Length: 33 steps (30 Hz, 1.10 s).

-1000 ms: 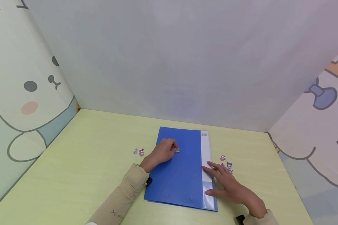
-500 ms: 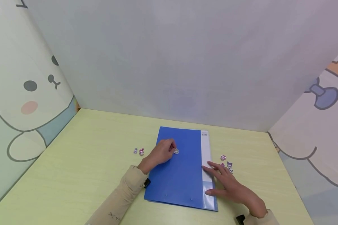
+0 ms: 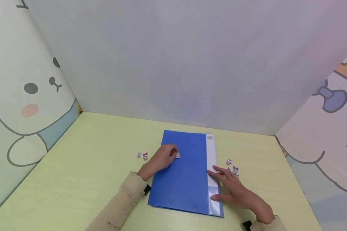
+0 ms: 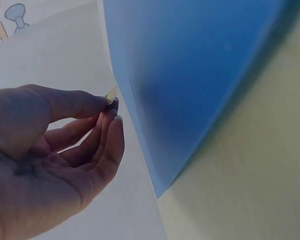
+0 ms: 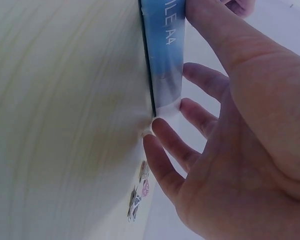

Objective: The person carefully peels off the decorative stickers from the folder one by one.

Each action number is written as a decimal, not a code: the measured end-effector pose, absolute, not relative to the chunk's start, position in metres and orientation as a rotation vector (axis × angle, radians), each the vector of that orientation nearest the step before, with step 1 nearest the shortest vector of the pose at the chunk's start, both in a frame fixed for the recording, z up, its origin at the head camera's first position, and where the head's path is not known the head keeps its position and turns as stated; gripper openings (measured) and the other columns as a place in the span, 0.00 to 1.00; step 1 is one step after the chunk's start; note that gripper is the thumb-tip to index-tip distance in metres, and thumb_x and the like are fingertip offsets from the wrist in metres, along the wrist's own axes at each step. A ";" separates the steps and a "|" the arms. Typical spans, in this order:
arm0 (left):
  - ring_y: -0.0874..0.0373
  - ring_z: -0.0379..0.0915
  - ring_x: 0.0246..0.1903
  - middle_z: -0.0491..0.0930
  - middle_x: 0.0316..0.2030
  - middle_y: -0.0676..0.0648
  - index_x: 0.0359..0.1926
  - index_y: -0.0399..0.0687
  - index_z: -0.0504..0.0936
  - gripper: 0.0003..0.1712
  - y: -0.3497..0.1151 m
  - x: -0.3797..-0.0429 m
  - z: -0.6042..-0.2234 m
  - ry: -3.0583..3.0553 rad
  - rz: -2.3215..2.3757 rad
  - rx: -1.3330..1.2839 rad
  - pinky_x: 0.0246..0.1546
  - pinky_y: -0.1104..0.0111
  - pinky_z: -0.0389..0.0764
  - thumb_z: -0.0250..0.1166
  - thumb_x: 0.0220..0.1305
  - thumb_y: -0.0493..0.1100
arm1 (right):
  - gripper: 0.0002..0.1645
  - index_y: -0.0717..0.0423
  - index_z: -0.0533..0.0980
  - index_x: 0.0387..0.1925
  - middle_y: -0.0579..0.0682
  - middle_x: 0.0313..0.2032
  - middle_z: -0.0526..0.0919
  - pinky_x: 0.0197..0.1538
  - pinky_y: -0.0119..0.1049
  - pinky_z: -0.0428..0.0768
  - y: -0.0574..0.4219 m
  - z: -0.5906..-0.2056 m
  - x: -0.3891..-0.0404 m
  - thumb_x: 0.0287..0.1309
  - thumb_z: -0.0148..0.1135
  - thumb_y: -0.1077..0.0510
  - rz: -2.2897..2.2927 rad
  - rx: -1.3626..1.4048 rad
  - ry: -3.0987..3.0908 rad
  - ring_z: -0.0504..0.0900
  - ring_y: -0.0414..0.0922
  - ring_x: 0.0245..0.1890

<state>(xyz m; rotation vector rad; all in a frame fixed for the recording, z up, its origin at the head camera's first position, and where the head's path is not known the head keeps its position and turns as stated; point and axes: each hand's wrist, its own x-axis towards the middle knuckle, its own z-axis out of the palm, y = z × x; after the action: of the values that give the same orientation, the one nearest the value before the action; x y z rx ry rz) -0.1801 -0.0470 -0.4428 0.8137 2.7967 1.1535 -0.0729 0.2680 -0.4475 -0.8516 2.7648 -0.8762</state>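
Observation:
A blue A4 file folder lies closed on the table, its white and clear spine strip on the right side. Over its upper left part, my left hand pinches a small sticker between thumb and fingertips. In the left wrist view the sticker shows as a pale yellowish piece held by its edge, close to the folder. My right hand rests with spread fingers on the folder's spine side. In the right wrist view its fingers lie along the spine.
Two small cartoon stickers lie on the table left of the folder. Several more stickers lie right of it, beside my right fingers. A grey backdrop stands behind the table, with cartoon-printed panels at both sides.
My left hand has shifted slightly left and toward me over the folder, carrying the pinched sticker with it. The right hand and the folder have stayed in place.

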 end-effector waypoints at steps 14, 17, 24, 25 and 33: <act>0.57 0.77 0.33 0.82 0.34 0.46 0.38 0.37 0.83 0.03 -0.059 -0.175 -0.443 2.776 1.199 0.780 0.35 0.67 0.80 0.65 0.67 0.28 | 0.48 0.49 0.67 0.74 0.62 0.73 0.63 0.56 0.74 0.68 0.269 -0.449 -0.073 0.57 0.74 0.40 -0.869 -0.842 2.765 0.64 0.67 0.67; 0.58 0.77 0.33 0.82 0.34 0.46 0.37 0.37 0.83 0.03 -0.061 -0.174 -0.444 2.781 1.202 0.769 0.35 0.68 0.80 0.65 0.66 0.28 | 0.48 0.49 0.67 0.74 0.61 0.73 0.63 0.56 0.74 0.67 0.269 -0.449 -0.073 0.58 0.74 0.40 -0.871 -0.840 2.762 0.64 0.67 0.68; 0.58 0.77 0.32 0.82 0.33 0.47 0.37 0.37 0.83 0.03 -0.069 -0.172 -0.445 2.789 1.217 0.720 0.34 0.69 0.80 0.66 0.66 0.27 | 0.48 0.49 0.67 0.74 0.62 0.72 0.63 0.56 0.74 0.68 0.268 -0.448 -0.073 0.57 0.74 0.40 -0.870 -0.841 2.764 0.64 0.67 0.67; 0.58 0.77 0.32 0.82 0.33 0.47 0.37 0.37 0.83 0.03 -0.071 -0.172 -0.445 2.791 1.218 0.715 0.34 0.69 0.80 0.66 0.65 0.27 | 0.48 0.49 0.67 0.74 0.62 0.72 0.63 0.56 0.74 0.69 0.268 -0.448 -0.073 0.57 0.74 0.40 -0.869 -0.841 2.765 0.64 0.67 0.67; 0.60 0.75 0.30 0.81 0.31 0.48 0.36 0.37 0.83 0.03 -0.079 -0.169 -0.446 2.823 1.211 0.676 0.31 0.71 0.78 0.69 0.65 0.30 | 0.48 0.50 0.67 0.74 0.62 0.72 0.64 0.56 0.73 0.69 0.268 -0.447 -0.073 0.57 0.75 0.40 -0.860 -0.844 2.775 0.64 0.67 0.66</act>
<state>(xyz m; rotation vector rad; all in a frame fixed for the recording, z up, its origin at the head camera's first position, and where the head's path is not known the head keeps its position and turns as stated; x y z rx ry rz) -0.1691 -0.0793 -0.4464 0.6764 2.8232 1.2115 -0.0728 0.2678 -0.4474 -0.8439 2.7753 -0.8599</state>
